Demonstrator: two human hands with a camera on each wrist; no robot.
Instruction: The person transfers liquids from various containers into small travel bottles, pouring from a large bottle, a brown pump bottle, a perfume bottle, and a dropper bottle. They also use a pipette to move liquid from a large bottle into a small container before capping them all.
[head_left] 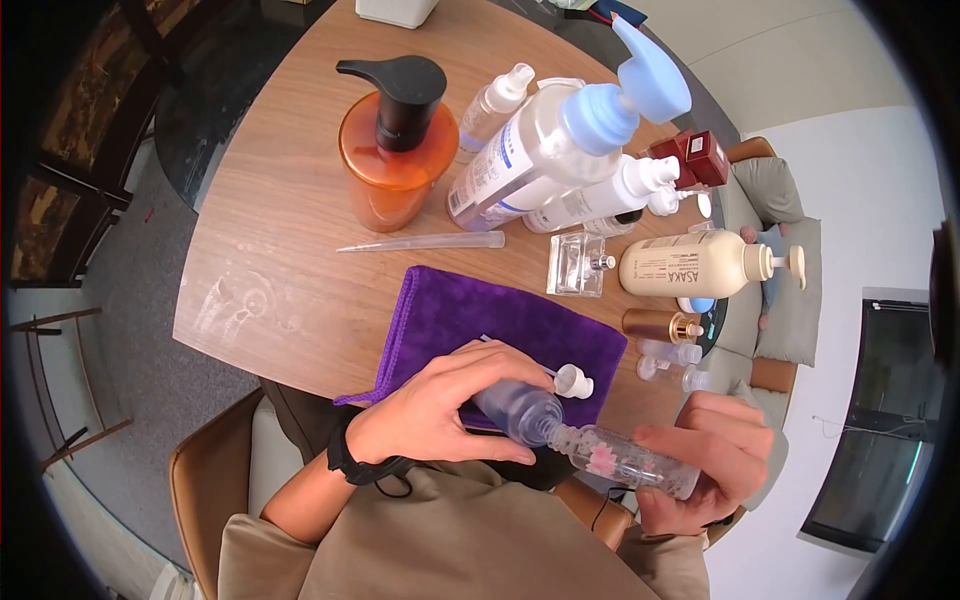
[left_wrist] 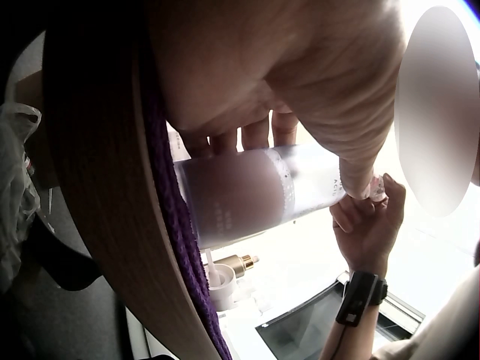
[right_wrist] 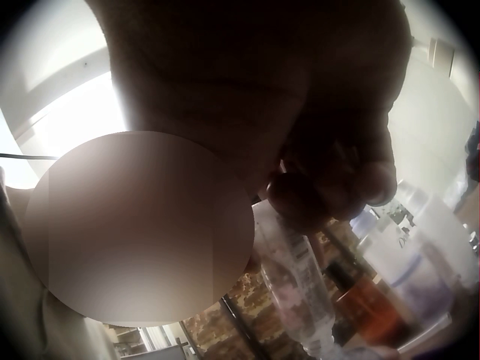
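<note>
My left hand (head_left: 425, 405) curls round the clear bottle (head_left: 520, 411) above the near part of the purple cloth (head_left: 470, 315), its neck coming out of my grip toward the right. From the right, my right hand (head_left: 710, 455) pinches the pink-flowered bottle (head_left: 630, 460) around its base; its body slants left out of my fingers, its neck meeting the clear bottle's mouth. The white pump top (head_left: 573, 382) lies on the cloth, just beyond both bottles.
</note>
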